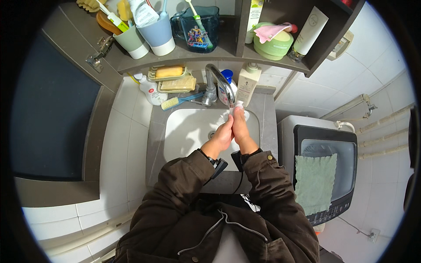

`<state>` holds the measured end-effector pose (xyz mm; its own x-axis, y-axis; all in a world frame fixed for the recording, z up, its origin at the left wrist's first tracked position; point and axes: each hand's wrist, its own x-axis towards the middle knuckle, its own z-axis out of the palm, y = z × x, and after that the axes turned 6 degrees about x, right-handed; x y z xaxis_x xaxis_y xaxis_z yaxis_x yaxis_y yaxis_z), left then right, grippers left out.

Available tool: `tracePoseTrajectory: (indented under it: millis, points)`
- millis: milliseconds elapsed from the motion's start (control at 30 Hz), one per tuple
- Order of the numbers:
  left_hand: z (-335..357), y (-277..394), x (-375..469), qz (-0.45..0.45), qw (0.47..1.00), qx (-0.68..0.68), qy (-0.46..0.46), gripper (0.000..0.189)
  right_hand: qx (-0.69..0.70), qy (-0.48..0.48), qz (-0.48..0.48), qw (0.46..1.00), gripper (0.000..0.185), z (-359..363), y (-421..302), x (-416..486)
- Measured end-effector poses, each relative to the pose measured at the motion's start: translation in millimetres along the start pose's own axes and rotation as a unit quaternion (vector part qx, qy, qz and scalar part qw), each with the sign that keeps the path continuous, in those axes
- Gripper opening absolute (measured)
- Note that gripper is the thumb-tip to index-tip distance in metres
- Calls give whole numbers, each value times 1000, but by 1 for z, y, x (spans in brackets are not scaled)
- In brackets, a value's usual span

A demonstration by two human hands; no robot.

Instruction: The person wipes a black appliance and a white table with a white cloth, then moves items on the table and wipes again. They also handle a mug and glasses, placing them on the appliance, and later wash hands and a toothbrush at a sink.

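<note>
My left hand (223,134) and my right hand (241,126) meet over the right part of a white washbasin (184,131), just below the mouth of a curved chrome faucet (221,79). Their inner sides touch, and the fingers point towards the wall. Water seems to run over the fingertips. Whether anything lies between the palms is hidden. A white pump top (239,104) shows just beyond the fingertips of my right hand. Behind the faucet stand a bottle with a blue cap (227,75) and a beige pump bottle (247,83).
Left of the faucet are a blue brush (179,101), a white bottle (153,92) and two soap dishes with soap bars (169,71). An open cabinet shelf (213,59) with cups overhangs the back. A washing machine (287,144) with a green cloth (315,184) stands at right.
</note>
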<state>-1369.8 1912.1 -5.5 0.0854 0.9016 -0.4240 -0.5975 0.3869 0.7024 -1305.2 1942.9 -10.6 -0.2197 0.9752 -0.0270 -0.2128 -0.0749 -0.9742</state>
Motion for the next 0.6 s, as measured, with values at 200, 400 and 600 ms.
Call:
tracePoseTrajectory:
  millis: [200,400,600]
  points:
    - [-12,3,8,46,998,27,-25,55,-15,-65,41,997,65,-1,-7,5]
    - [-5,18,-4,51,998,25,4,55,136,-40,144,979,65,-14,-6,21]
    - [-20,38,-14,40,998,19,-36,49,340,-50,261,902,51,-26,15,23]
